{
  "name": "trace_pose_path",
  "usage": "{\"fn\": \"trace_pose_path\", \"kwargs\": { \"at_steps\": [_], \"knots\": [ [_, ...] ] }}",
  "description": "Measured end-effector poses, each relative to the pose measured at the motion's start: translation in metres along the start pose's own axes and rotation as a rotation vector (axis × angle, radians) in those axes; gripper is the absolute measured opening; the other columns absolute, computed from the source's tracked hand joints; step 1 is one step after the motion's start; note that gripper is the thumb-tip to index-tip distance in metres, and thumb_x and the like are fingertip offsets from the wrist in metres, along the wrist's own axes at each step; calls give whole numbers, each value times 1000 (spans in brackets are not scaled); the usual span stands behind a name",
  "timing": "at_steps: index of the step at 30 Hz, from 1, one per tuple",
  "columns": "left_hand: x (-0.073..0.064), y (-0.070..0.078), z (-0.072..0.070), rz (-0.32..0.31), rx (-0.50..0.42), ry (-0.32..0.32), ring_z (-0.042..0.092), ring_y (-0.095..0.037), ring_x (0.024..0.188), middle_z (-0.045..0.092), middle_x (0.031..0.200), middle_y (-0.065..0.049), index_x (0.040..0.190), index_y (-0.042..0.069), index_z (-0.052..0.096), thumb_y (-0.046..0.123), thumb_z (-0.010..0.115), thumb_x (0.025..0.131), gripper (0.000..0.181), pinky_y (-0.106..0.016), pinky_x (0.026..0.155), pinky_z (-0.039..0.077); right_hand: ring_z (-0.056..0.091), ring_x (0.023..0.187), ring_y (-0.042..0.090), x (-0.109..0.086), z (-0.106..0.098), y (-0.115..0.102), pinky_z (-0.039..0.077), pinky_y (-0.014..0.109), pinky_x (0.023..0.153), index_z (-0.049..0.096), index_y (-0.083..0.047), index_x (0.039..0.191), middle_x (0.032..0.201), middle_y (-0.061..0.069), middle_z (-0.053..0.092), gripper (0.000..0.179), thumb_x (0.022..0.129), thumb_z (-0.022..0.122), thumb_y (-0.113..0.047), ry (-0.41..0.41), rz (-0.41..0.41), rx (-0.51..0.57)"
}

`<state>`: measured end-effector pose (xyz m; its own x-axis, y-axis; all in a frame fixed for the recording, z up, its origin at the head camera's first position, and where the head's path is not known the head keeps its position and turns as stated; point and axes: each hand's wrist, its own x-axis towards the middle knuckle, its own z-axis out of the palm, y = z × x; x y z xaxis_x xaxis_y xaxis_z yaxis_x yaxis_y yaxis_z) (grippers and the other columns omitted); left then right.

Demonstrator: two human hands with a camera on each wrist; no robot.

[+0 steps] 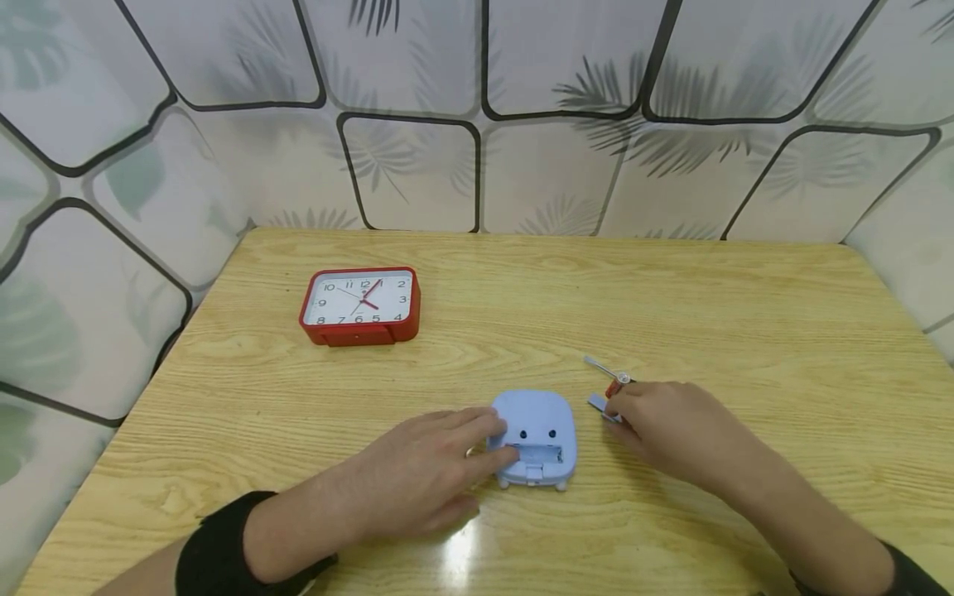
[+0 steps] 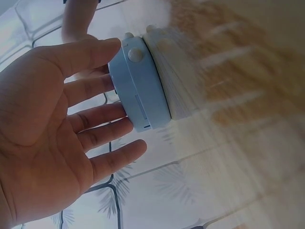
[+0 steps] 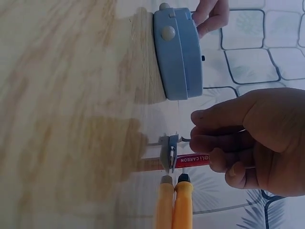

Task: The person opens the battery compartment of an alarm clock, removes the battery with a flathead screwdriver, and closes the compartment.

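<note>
A small light-blue clock [image 1: 532, 414] lies with its back up, its battery compartment uncovered and two dark knobs showing. My left hand [image 1: 425, 472] touches its left side with fairly straight fingers, and the left wrist view shows the palm uncurled. To the right, my right hand [image 1: 686, 439] has bent fingers close by a small blue battery cover [image 1: 599, 403]. A narrow gap between fingertips and cover shows in the right wrist view. Just behind the cover stands a red battery [image 3: 190, 161], partly hidden by the fingers.
A screwdriver's metal shaft [image 1: 599, 364] points left beside the battery; its orange handle [image 3: 183, 205] shows in the right wrist view. A red alarm clock [image 1: 361, 305] with a white dial lies farther back on the left. The wooden table [image 1: 671, 306] meets a patterned wall behind.
</note>
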<state>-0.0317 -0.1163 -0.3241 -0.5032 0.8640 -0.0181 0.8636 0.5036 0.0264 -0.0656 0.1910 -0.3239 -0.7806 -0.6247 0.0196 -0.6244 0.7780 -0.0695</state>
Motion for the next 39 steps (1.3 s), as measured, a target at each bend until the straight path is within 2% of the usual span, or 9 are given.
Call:
{"fn": "trace_pose_path", "kwargs": {
  "at_steps": [6, 12, 17, 22, 29, 34, 39],
  "knots": [
    [0, 0, 0, 0, -6, -3, 48, -24, 137, 50, 143, -5, 143, 21, 54, 40, 70, 91, 59, -35, 110, 46, 38, 58, 3, 1, 0, -1, 33, 21, 50, 61, -21, 72, 69, -12, 51, 21, 89, 70, -13, -70, 27, 2],
    [0, 0, 0, 1, -10, -6, 49, -24, 137, 50, 142, -5, 143, 21, 54, 41, 70, 91, 59, -36, 109, 47, 38, 59, 4, 2, 1, -1, 32, 21, 51, 63, -23, 73, 69, -13, 49, 21, 89, 70, -11, -127, 44, 20],
    [0, 0, 0, 1, -1, -3, 48, -24, 137, 50, 143, -6, 144, 21, 53, 42, 70, 90, 60, -36, 110, 46, 38, 60, 3, 1, 1, 0, 33, 21, 52, 59, -25, 69, 69, -14, 46, 27, 88, 72, -11, -145, 39, 50],
    [0, 0, 0, 0, 4, 1, 48, -25, 137, 49, 143, -6, 144, 21, 53, 42, 70, 90, 60, -36, 110, 45, 38, 61, 0, -2, 3, 1, 35, 20, 53, 55, -27, 67, 69, -16, 45, 31, 84, 78, -14, -152, -6, 76],
    [0, 0, 1, 1, 9, 6, 49, -24, 137, 50, 143, -5, 144, 21, 53, 42, 70, 90, 60, -36, 110, 46, 37, 64, -2, -7, 6, 2, 34, 18, 54, 52, -30, 65, 69, -17, 42, 36, 74, 77, -5, -179, -89, 154],
    [0, -1, 1, 3, 7, 1, 48, -24, 137, 49, 144, -6, 144, 21, 53, 42, 69, 91, 60, -36, 110, 45, 40, 67, -3, -6, 5, 2, 39, 17, 57, 57, -31, 68, 75, -19, 46, 33, 73, 77, -4, -210, -179, 170],
    [0, -1, 1, 2, -3, 16, 48, -23, 138, 50, 144, -5, 142, 18, 52, 42, 68, 91, 58, -36, 113, 42, 41, 71, -2, -7, 0, 1, 41, 16, 59, 53, -31, 68, 79, -18, 45, 34, 75, 79, -11, -212, -229, 168]
  ]
}}
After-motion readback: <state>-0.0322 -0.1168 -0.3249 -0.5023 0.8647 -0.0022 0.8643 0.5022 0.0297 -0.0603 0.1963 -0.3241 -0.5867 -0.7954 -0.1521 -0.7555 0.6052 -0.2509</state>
